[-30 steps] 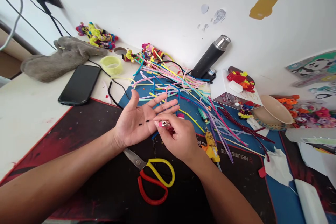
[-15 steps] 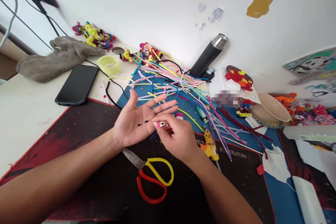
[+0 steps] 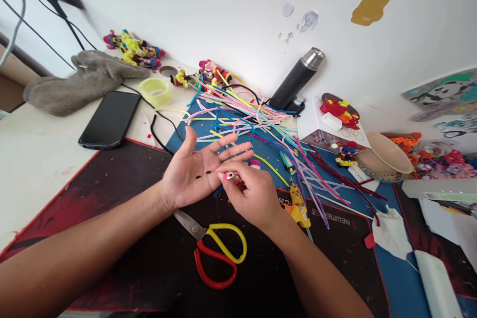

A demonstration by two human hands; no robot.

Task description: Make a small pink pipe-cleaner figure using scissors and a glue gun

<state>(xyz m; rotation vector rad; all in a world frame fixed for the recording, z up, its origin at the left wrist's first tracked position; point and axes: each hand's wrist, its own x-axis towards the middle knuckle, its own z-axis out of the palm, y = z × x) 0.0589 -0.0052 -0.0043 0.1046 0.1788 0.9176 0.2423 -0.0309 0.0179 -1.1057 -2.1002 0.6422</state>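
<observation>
- Scissors [image 3: 204, 234] with one red and one yellow handle lie on the dark mat [image 3: 149, 268], on the near side of both hands' fingers.
- The left hand [image 3: 194, 174] is palm up, its fingers loosely spread and gripping nothing; two small black bits [image 3: 198, 177] rest on the palm, below the fingers.
- The right hand [image 3: 255, 194] has its fingers curled in, thumb and forefinger pinching a small red-and-white piece [image 3: 228, 176] just beside the left fingers; most of it is hidden.
- A yellow glue gun [image 3: 298, 206] lies to the right of the right fingers.
- A black phone [image 3: 109, 120] lies well to the left of the left fingers.
- Many coloured pipe cleaners [image 3: 257, 119] are heaped beyond the fingertips.
- Farther beyond the fingers, a black flask [image 3: 296, 79] leans near the wall, with small bright dolls [image 3: 139, 52] off to the left.
</observation>
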